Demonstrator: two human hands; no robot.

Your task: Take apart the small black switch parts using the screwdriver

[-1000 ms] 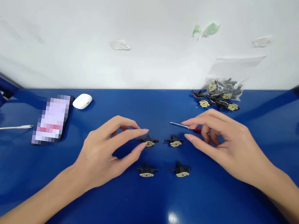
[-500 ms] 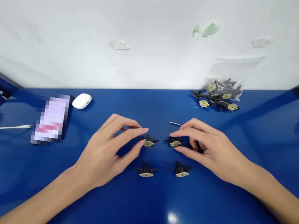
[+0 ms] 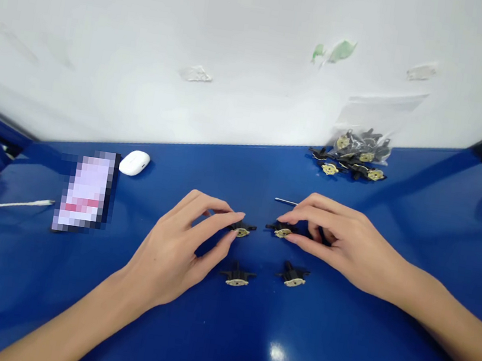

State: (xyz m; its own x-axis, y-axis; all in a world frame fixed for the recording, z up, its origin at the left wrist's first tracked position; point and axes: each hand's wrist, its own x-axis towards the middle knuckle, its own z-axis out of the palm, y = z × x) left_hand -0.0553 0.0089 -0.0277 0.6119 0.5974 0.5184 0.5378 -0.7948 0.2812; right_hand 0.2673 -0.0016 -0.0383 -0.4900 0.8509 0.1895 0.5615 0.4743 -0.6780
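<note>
Workshop-like bench, as it stands before me: a blue tabletop (image 3: 182, 339), small black parts (image 3: 238, 275), a clear bag (image 3: 380, 113) of similar pieces at far right, and a slim metal tool shaft (image 3: 285, 201).

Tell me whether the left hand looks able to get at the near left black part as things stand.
Likely yes: nothing visible stands between the left hand and the near left black part, though the hand's fingers are at the black part behind it.
</note>
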